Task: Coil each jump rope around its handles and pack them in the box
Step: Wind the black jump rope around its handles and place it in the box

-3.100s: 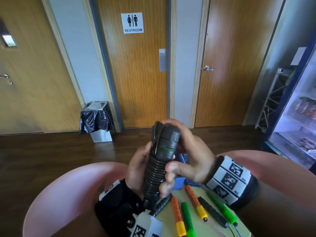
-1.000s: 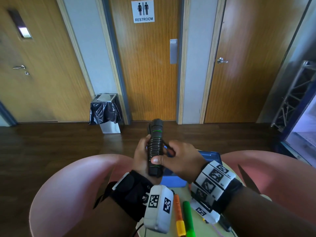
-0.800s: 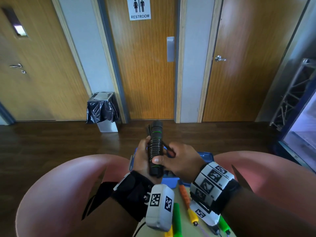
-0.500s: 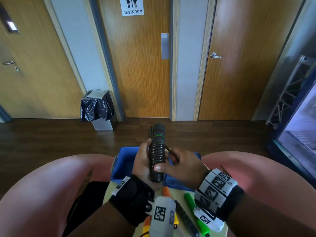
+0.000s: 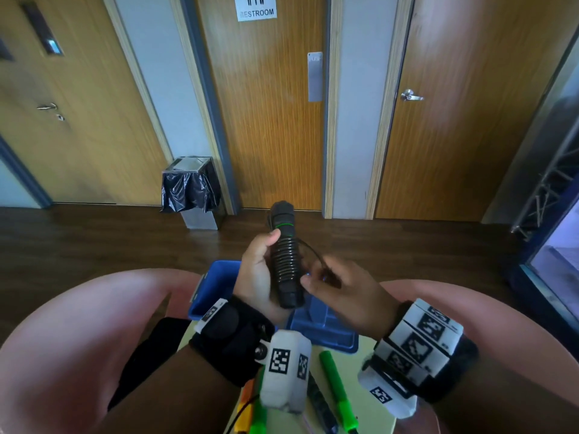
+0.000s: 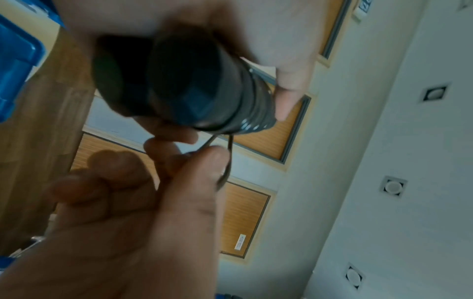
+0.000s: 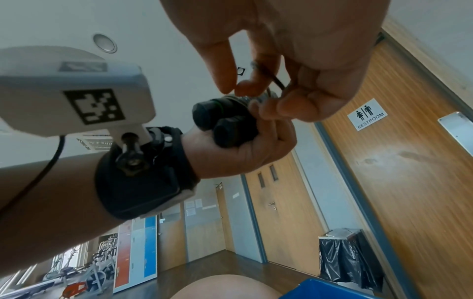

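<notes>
A black jump rope [image 5: 284, 261] with its cord coiled round both handles [image 7: 225, 119] stands upright in my left hand [image 5: 258, 277], which grips it from the left, thumb near the green ring. My right hand [image 5: 341, 286] sits just right of the handles and pinches a short loose loop of the black cord [image 5: 313, 250] [image 6: 227, 161] [image 7: 275, 80]. Under both hands lies the open blue box [image 5: 216, 286] on a pale round table [image 5: 372, 405]. The handle ends [image 6: 163, 87] fill the left wrist view.
More rope handles lie on the table by my wrists: a green one [image 5: 336, 389], a black one [image 5: 319, 405] and an orange one [image 5: 246, 411]. Pink chair backs [image 5: 62, 349] curve on both sides. A lined bin [image 5: 189, 191] stands by the doors.
My right hand has drawn away to the right from the coiled handles, pulling out a small loop of cord. The view has tipped down, showing more of the blue box.
</notes>
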A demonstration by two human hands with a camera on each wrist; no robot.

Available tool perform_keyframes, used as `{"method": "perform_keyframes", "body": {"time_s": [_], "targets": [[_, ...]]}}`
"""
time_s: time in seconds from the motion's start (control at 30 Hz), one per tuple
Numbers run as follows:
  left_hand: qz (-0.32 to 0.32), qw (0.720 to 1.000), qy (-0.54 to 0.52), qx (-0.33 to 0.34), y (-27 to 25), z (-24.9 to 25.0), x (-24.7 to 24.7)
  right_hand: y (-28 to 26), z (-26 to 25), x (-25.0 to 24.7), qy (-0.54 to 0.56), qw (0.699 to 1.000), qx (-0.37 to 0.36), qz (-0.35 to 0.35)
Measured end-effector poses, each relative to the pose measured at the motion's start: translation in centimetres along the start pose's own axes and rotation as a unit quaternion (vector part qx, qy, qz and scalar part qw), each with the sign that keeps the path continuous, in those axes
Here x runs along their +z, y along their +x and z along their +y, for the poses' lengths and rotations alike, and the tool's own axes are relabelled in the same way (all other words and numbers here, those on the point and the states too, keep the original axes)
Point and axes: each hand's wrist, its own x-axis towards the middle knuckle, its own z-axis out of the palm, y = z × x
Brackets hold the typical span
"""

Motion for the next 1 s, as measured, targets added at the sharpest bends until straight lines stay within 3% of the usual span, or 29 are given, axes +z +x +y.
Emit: {"method": "perform_keyframes", "body": {"time_s": [0.2,0.33,0.47,0.67,1.0], "targets": [[-0.002,1.0,-0.018,-0.025,-0.4,1.5,0.2,-0.8,0.0,1.1,-0.083,0.994,-0.056,-0.033],[0.014,0.998,-0.056,-0.027,-0.5,2.9,-0.3,0.1,-0.6,2.9,-0.101,0.988,-0.119,0.0],[0.005,0.999,-0.031,-0.031,-0.8,4.7,-1.5,1.7,-2.0,5.1,-0.103,0.99,-0.094,0.038],[-0.002,0.997,-0.07,-0.036,-2.2,8.9,-3.2,3.7,-4.1,9.8,-0.105,0.98,-0.127,0.114],[0.061,0.992,-0.09,-0.064,-2.2,17.7,-8.7,9.7,-8.4,18.8,-0.072,0.98,-0.125,0.136]]}}
